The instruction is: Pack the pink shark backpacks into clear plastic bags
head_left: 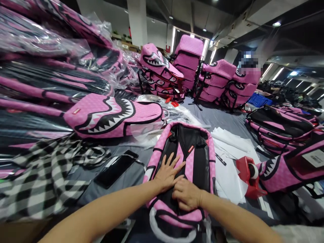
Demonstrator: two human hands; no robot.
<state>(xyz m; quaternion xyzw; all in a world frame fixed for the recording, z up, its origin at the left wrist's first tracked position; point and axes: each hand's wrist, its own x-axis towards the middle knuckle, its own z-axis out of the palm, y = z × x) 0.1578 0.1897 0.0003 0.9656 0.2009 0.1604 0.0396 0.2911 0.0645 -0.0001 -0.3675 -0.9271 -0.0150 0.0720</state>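
A pink and black backpack (199, 168) lies in front of me with its strap side up and its wrapped, whitish handle (159, 226) toward me. My left hand (167, 172) rests flat on its back panel, fingers spread. Just to the right, my right hand (186, 195) is closed with curled fingers low on the same panel, almost touching the left. Whatever those curled fingers grip, if anything, is hidden. Behind the backpack, to the left, another pink backpack (108, 114) with a shark-mouth print lies on its back.
Plastic-wrapped backpacks (50, 81) are piled at the left above a checked cloth (50, 175). A black phone (116, 168) lies left of my hands. White paper sheets (231, 179) and a red tape dispenser (249, 179) sit at the right. Stacked pink backpacks (188, 60) stand behind.
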